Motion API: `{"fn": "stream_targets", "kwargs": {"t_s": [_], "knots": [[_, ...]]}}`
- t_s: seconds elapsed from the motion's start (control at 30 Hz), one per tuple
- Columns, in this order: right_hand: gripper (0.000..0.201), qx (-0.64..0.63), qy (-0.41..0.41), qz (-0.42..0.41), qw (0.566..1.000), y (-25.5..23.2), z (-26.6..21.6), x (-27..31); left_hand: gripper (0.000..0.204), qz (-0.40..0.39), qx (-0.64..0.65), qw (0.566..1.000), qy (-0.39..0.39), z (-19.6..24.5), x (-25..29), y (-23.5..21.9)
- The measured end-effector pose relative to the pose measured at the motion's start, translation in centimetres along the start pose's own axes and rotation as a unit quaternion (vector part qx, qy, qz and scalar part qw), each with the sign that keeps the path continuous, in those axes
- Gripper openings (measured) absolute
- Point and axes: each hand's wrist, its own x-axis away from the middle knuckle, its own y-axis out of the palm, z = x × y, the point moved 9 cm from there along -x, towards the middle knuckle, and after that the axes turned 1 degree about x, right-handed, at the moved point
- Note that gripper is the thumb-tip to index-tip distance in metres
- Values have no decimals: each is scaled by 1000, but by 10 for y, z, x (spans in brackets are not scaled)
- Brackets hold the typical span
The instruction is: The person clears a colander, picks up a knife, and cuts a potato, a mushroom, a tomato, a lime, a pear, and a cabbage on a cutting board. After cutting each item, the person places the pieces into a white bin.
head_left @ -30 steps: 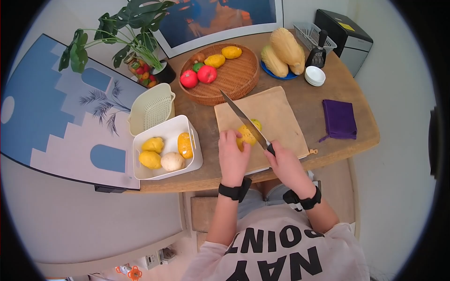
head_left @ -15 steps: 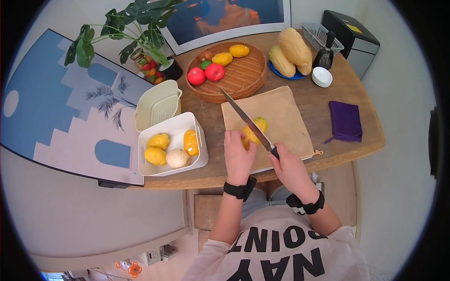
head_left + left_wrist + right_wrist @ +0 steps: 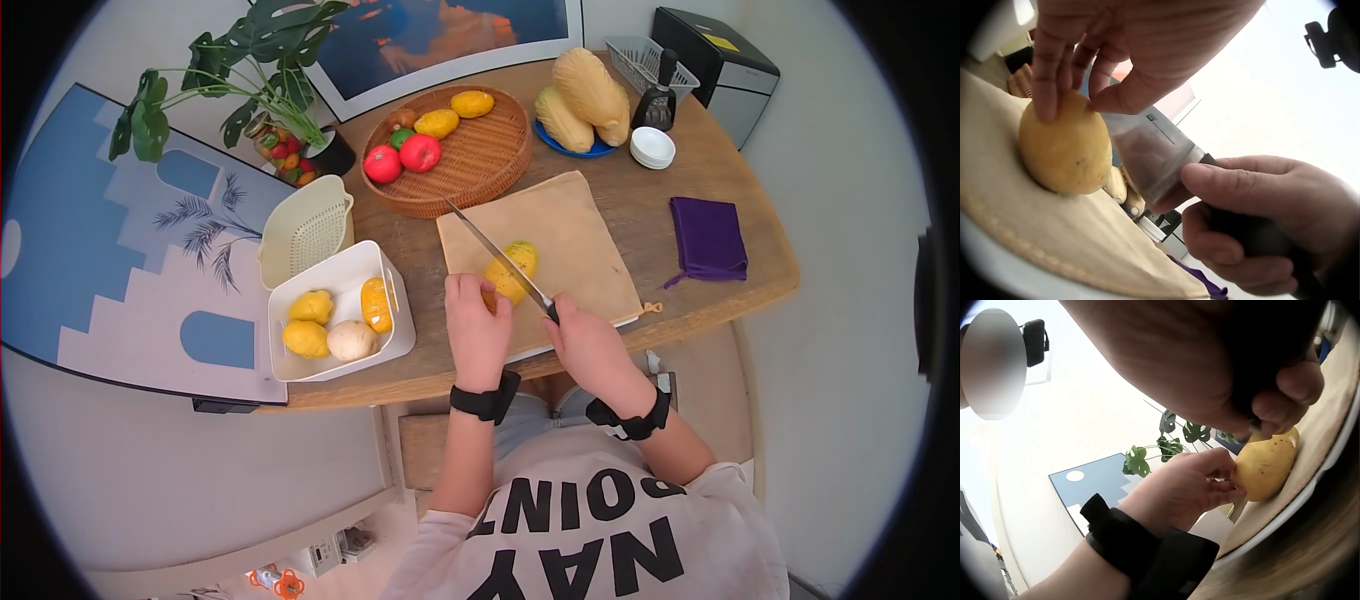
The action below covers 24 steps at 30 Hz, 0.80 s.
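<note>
left hand [image 3: 480,330] pinches speckled yellow fruit [image 3: 1063,147], just under its fingers on the tan mat [image 3: 580,230]; right hand [image 3: 597,357] wraps fingers round kitchen knife [image 3: 1144,147], blade ahead of them over fruit, contact unclear.

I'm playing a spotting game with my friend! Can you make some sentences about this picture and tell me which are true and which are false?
1. The right hand holds a knife. True.
2. The left hand is in the white box. False: its fingers hold a yellow fruit.
3. Two red round things sit in the wicker tray. True.
4. The purple cloth is draped over the plant. False: it lies on the table.
5. The plate under the big pale gourds is blue. True.
</note>
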Motion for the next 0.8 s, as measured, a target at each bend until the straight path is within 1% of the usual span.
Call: {"fn": "stream_targets", "kwargs": {"t_s": [0.03,0.13,0.23,0.33,0.43,0.53,0.63,0.73,0.8], "knots": [[22,2,2,-4,1000,1,0,1,17,-5,11,1000,-15,-2,2,0],[22,1,0,-3,1000,-3,-2,2,15,1,3,1000,-10,0,2,0],[22,-20,-17,15,1000,-13,-10,4,14,-1,2,1000,-18,-2,1,-1],[22,-38,-16,27,999,-18,-15,5,14,2,0,1000,-24,-2,2,-2],[22,-3,-20,-6,1000,0,-4,2,14,-2,-11,1000,-25,-3,1,-1],[22,-14,-15,-15,1000,-2,-6,6,14,-3,-9,999,-34,-5,3,-2],[22,-39,-13,-7,999,-7,-12,7,12,-4,3,999,-36,-1,3,-4],[22,-24,-3,-27,999,1,-5,4,13,25,-26,999,-5,-1,4,-5],[22,-57,-5,-5,998,-5,0,2,18,25,-65,997,16,-1,3,-5]]}}
